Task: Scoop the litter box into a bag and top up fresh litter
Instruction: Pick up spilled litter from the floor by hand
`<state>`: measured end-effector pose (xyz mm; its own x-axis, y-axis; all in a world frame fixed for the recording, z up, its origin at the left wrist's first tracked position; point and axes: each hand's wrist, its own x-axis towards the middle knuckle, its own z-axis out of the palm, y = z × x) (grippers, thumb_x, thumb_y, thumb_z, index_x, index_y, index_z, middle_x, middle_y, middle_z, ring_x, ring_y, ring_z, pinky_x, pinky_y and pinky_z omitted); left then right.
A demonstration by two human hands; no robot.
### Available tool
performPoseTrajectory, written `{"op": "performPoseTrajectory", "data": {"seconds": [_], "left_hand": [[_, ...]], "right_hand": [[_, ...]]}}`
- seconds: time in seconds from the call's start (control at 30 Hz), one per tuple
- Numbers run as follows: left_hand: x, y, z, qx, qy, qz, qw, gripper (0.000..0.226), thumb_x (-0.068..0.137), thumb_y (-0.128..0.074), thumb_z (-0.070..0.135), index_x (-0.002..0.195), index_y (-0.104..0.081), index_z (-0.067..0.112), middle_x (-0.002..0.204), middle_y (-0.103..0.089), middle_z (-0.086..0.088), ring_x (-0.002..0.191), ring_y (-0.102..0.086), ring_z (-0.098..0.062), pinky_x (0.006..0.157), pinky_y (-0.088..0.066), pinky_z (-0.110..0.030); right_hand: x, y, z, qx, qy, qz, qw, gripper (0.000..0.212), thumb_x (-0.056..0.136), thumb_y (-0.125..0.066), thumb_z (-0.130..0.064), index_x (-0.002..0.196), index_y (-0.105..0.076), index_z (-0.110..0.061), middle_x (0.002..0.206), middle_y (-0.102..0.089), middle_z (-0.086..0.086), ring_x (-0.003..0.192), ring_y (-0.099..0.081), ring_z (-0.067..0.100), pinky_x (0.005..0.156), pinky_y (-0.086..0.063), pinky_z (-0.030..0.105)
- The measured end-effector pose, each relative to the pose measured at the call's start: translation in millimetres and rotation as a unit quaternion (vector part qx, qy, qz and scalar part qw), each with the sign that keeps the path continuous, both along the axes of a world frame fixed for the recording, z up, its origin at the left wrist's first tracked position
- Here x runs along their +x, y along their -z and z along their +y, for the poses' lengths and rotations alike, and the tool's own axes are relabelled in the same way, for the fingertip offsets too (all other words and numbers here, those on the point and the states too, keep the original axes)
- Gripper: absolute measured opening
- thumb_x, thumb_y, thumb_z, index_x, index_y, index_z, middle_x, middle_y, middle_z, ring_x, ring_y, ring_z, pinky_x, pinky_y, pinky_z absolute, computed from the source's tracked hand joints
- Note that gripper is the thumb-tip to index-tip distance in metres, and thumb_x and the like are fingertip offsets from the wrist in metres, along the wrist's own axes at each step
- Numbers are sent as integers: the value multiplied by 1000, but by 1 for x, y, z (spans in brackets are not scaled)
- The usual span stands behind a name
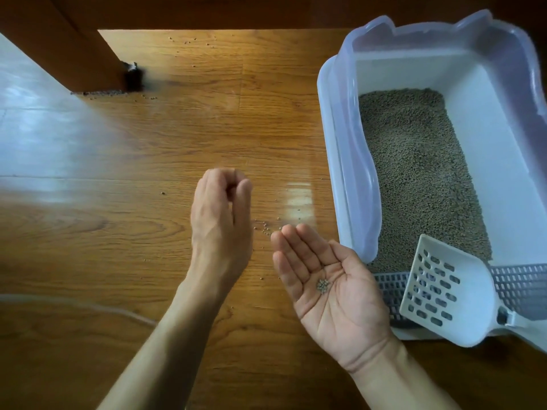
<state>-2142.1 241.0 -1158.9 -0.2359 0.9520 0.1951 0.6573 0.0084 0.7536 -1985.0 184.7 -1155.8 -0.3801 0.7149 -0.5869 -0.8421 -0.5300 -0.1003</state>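
A white litter box (330,119) with a pale lilac rim stands at the right on the wooden floor, holding grey-brown litter (414,173). A white slotted scoop (444,291) rests on its near grated edge. My right hand (334,294) lies palm up beside the box, cupping a small pile of litter pellets (323,285). My left hand (222,214) hovers over the floor with fingertips pinched together; whether it holds a pellet is hidden. Loose pellets (265,227) lie scattered on the floor between my hands.
A dark wooden furniture leg (74,51) stands at the upper left with spilled pellets (100,92) along its base. More stray pellets (189,41) dot the floor at the far edge. A thin clear curve (88,306) crosses the lower left.
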Motion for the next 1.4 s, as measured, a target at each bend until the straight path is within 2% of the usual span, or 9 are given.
{"op": "performPoseTrajectory", "data": {"seconds": [0.13,0.27,0.43,0.57,0.73,0.87,1.0,1.23,1.4], "left_hand": [[13,-41,-58,65,113,48,990,14,99,-51,19,88,-58,12,86,-54,1,74,-48,-21,66,-41,-32],[25,-37,-86,116,180,125,969,16,95,-62,15,83,-68,7,82,-62,-6,71,-49,-25,64,-41,-45],[27,-37,-89,141,166,113,969,4,92,-68,15,95,-69,16,85,-67,-4,72,-52,-26,64,-42,-46],[16,-48,-79,180,88,37,979,7,87,-71,6,80,-72,5,81,-67,-2,71,-58,-22,66,-45,-33],[-17,-1,-30,10,-97,-20,995,4,93,-67,19,89,-68,21,84,-64,6,76,-60,-15,67,-53,-38],[-33,38,-5,-136,-80,103,982,15,89,-69,30,101,-73,24,99,-65,7,95,-56,-16,85,-50,-37],[-31,47,1,-100,-8,201,974,16,87,-71,31,99,-76,21,97,-68,2,98,-54,-21,81,-44,-36],[-32,57,7,-108,-3,237,965,11,89,-67,26,85,-71,17,91,-65,0,92,-54,-23,77,-43,-38],[-46,46,2,-112,-116,89,983,14,97,-56,28,93,-64,17,94,-61,1,92,-53,-20,79,-44,-36]], "right_hand": [[-10,-3,3,-19,22,15,999,57,102,-32,-31,95,-74,6,105,-72,24,97,-72,33,79,-61,42],[-21,-10,4,-26,-14,16,999,52,95,-36,-31,94,-74,4,107,-71,22,101,-70,33,93,-54,45],[-22,-16,3,-12,-22,9,1000,52,96,-34,-28,93,-74,6,104,-72,23,98,-71,34,88,-55,45],[-16,-11,2,-10,-18,14,1000,55,101,-31,-28,97,-74,7,106,-72,25,101,-70,35,90,-56,46],[-9,-7,-1,11,-17,-6,1000,53,103,-30,-27,116,-65,10,121,-65,27,122,-59,38,100,-51,45],[-2,-4,-2,41,-16,-10,999,51,104,-30,-25,120,-62,11,126,-62,27,127,-54,38,105,-47,45],[0,-4,-4,39,-13,-4,999,51,103,-31,-25,117,-64,11,123,-64,27,124,-57,38,101,-50,45],[-1,-7,-6,29,-5,13,999,50,101,-34,-25,110,-68,10,117,-67,28,118,-61,39,93,-55,46],[0,-10,-4,33,-1,17,999,49,101,-34,-24,108,-70,9,115,-68,26,116,-63,38,91,-56,44]]}}
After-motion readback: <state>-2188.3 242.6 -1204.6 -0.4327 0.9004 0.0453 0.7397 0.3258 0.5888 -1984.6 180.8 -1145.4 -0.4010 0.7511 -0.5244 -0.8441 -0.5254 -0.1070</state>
